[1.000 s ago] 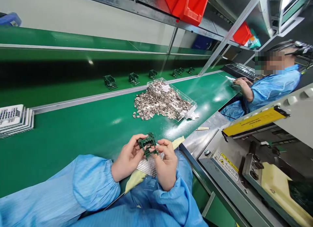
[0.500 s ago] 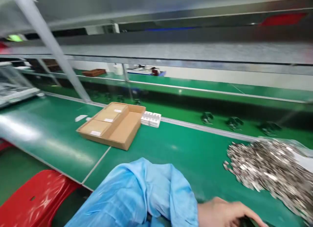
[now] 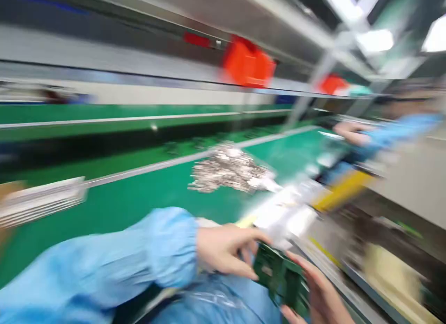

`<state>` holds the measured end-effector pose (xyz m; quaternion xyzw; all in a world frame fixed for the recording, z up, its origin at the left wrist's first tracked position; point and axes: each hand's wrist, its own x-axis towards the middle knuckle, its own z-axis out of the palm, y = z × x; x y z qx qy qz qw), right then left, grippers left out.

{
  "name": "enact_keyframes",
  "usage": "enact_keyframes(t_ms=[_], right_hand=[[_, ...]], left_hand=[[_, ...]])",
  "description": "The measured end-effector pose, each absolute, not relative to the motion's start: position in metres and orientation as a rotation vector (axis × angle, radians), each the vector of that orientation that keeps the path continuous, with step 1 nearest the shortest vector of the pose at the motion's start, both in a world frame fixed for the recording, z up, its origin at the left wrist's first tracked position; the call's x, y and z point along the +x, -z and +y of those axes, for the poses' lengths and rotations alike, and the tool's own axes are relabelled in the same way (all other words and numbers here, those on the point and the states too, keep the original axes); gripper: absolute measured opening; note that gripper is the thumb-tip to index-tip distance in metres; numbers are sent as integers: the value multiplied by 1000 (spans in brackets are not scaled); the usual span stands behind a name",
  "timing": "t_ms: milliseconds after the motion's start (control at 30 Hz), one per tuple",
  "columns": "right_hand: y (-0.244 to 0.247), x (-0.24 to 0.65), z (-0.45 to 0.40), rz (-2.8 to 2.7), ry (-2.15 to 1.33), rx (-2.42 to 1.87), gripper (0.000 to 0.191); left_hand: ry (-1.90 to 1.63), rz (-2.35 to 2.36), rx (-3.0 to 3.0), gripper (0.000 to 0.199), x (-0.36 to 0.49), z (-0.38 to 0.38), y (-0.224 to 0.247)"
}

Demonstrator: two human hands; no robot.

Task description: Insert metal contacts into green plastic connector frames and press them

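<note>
Low in the view, a dark green boxy part (image 3: 278, 274) with ridges is held between my two hands. My left hand (image 3: 228, 249) grips its left edge, thumb in front and fingers behind the top. From the right, my right hand (image 3: 318, 284) closes around the other side, with fingers along the edge. The exact kind of part is blurred. Beyond my left hand, a pile of small silvery metal pieces (image 3: 226, 168) lies on the green bench (image 3: 146, 194).
A stack of white trays (image 3: 42, 201) stands at left beside a cardboard box edge (image 3: 9, 194). Clear plastic bags (image 3: 289, 205) lie at right. Another person's blue sleeve (image 3: 397, 131) reaches over the bench farther off. An orange-red bin (image 3: 249, 63) hangs at the shelf.
My view has swung right, so the cardboard box slid to the left edge and the metal pile toward the middle. Both hands and the green part are now in full view.
</note>
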<state>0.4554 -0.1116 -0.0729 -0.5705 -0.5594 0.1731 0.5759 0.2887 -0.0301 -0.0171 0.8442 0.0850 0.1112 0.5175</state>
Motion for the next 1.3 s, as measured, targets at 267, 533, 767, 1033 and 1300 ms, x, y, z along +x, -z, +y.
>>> enact_keyframes(t_ms=[267,533,767,1033,1300], right_hand=[[52,578,-339,-592,400,-1494,55],[19,646,-358,-491,523,-1689,60],[-1,685,-305,-905,388,-1875,56],[-9,701,-274,-1087,-32,-1911,52],[65,675,-375,-288,513,-2102,59]], left_hand=[[-604,-129,2224,46,479,-30,-13],[-360,-127,2142,73,606,-100,-28],[-339,-60,1915,70,535,-57,-34],[19,163,1941,57,421,-7,29],[93,103,1828,68,444,-3,67]])
